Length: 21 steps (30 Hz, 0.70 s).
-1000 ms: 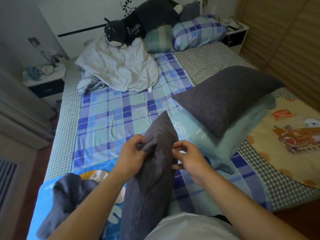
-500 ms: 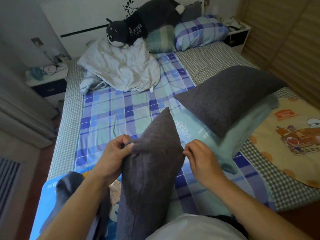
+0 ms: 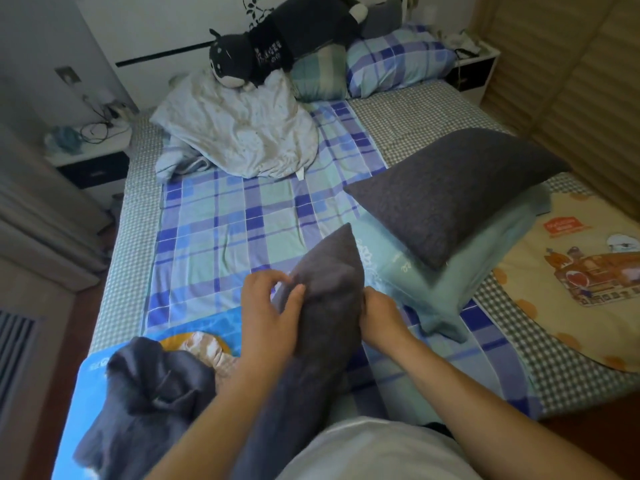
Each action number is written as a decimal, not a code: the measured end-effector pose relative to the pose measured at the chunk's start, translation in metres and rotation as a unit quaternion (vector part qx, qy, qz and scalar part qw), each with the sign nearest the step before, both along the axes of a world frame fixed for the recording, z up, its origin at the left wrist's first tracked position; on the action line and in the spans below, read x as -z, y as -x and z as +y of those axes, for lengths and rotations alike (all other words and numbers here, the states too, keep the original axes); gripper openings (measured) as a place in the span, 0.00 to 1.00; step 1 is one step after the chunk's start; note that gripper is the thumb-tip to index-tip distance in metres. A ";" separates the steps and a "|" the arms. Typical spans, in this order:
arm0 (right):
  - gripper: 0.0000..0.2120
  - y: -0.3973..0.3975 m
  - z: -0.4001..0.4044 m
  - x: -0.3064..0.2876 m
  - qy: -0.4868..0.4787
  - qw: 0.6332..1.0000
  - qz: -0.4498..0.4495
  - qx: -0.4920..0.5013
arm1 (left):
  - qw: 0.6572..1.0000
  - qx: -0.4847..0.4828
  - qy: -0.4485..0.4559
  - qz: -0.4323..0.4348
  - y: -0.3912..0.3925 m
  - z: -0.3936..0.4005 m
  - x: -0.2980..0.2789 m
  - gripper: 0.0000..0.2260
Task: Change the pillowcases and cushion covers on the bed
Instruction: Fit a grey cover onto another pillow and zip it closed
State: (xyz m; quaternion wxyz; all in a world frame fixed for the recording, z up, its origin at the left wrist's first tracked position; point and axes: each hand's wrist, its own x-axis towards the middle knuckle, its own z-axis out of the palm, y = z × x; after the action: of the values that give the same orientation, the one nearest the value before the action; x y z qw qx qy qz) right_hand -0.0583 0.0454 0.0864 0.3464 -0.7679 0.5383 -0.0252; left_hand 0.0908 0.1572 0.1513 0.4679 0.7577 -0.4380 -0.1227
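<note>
A dark grey pillow (image 3: 325, 327) stands on end against my body at the foot of the bed. My left hand (image 3: 268, 317) pinches its cover along the left edge near the top. My right hand (image 3: 379, 315) grips the right edge at the same height. A second dark grey pillow (image 3: 450, 188) lies on a light teal pillow (image 3: 460, 275) to the right. A crumpled dark grey cover (image 3: 152, 386) lies at the bed's near left corner.
The bed (image 3: 225, 216) has a blue plaid sheet. A bare white pillow (image 3: 239, 136), a black plush toy (image 3: 277, 39) and plaid pillows (image 3: 391, 60) sit at the headboard. A cartoon-print blanket (image 3: 581, 282) covers the right edge. Nightstands (image 3: 90, 157) flank the bed.
Both hands slid along the pillow's edges and now sit closer together near its top. The pillow turned more edge-on and narrower towards me.
</note>
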 end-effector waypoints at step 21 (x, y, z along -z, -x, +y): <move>0.10 -0.074 0.046 -0.038 -0.224 0.944 -0.211 0.122 | 0.951 -0.083 -0.020 -0.298 -0.042 0.025 0.036 0.11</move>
State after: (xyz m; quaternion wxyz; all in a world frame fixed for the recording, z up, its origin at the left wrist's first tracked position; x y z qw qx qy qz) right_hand 0.0155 0.0910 0.1248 0.6094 -0.5762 0.5339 -0.1079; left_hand 0.1327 0.1818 0.1157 0.3090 0.8028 -0.4906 0.1391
